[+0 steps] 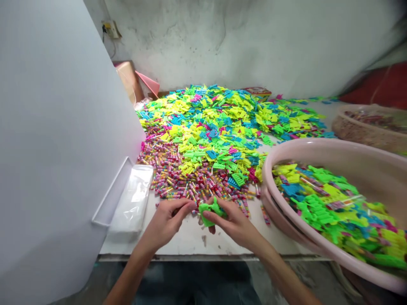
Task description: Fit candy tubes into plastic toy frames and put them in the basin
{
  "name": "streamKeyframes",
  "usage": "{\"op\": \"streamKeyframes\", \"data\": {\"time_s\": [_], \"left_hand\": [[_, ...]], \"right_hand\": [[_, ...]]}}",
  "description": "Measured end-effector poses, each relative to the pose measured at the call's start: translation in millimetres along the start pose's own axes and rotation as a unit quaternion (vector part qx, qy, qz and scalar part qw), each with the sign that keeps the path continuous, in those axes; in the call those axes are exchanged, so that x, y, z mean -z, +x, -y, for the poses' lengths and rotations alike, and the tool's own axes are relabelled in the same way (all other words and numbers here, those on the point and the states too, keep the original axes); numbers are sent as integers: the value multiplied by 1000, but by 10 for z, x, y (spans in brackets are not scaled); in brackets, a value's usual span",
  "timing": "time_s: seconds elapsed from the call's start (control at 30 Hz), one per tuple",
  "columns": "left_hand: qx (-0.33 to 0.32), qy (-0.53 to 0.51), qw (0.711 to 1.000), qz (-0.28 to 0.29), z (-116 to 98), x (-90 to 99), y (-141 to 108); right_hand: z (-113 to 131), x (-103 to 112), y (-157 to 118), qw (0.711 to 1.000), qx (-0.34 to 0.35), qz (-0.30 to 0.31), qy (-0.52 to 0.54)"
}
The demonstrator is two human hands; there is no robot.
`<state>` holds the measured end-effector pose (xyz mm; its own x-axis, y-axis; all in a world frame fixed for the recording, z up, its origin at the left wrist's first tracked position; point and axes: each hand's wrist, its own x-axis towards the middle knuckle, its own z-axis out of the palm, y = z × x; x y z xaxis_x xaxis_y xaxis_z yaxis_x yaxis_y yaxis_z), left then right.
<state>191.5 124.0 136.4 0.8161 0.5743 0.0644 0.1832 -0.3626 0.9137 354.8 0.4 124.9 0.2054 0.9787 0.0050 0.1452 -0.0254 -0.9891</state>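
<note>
Low over the table's front, my right hand (237, 222) holds a bright green plastic toy piece (210, 213) between thumb and fingers. My left hand (171, 222) is closed in a pinch just left of it. A bit of red shows at the left fingertips, too small to name. Right behind both hands lies a heap of small striped wrapped sticks (171, 180) in pink, yellow and red. Beyond them rises a large pile of flat plastic pieces (210, 114) in yellow, green, blue and pink.
A pink tub (270, 182) at the right holds mixed plastic pieces and sticks. Another tub (369, 131) stands behind it. Clear plastic bags (133, 197) lie at the left in a shallow tray, beside a tall white panel (63, 148). The table's front edge (203, 256) runs below my hands.
</note>
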Motion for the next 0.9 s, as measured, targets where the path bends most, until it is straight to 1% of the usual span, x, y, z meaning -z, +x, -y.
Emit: {"op": "streamKeyframes", "data": {"time_s": [0.07,0.13,0.23,0.3,0.33,0.37,0.4,0.47,0.5,0.53,0.57,0.6,0.67,0.73,0.8,0.9], "left_hand": [[4,-5,1000,14,-6,19,-31],[-7,6,1000,8,8,36,-62],[-12,26,1000,14,98,50,-93],[-26,71,997,34,192,43,-104],[-47,117,991,36,238,31,-110],[-75,176,981,29,274,13,-118],[-105,242,964,13,297,-12,-129],[-155,364,917,-41,296,-71,-161],[-170,407,895,-65,277,-101,-179],[-178,437,878,-81,250,-128,-197],[-182,453,868,-91,222,-148,-212],[-186,458,864,-96,199,-162,-223],[-201,441,869,-98,178,-169,-233],[-217,404,883,-95,193,-161,-230],[-225,377,893,-98,229,-155,-227],[-225,371,896,-96,288,-169,-239]], "right_hand": [[3,-43,-15,1000,14,4,-10],[-3,-105,-27,1000,17,-2,-16],[-79,-207,-19,1000,2,-22,13],[-173,-257,12,999,-20,-22,31],[-223,-273,36,998,-35,-17,41],[-265,-286,61,997,-52,-14,56],[-295,-295,86,995,-68,-15,78],[-308,-309,123,988,-84,-42,121],[-291,-316,131,985,-86,-58,139],[-263,-323,131,982,-86,-69,153],[-230,-332,124,980,-87,-70,164],[-197,-340,112,978,-89,-61,176],[-150,-357,82,974,-93,-31,203],[-141,-374,55,973,-88,-18,212],[-164,-389,38,974,-89,-34,206],[-219,-411,30,975,-96,-65,189]]}}
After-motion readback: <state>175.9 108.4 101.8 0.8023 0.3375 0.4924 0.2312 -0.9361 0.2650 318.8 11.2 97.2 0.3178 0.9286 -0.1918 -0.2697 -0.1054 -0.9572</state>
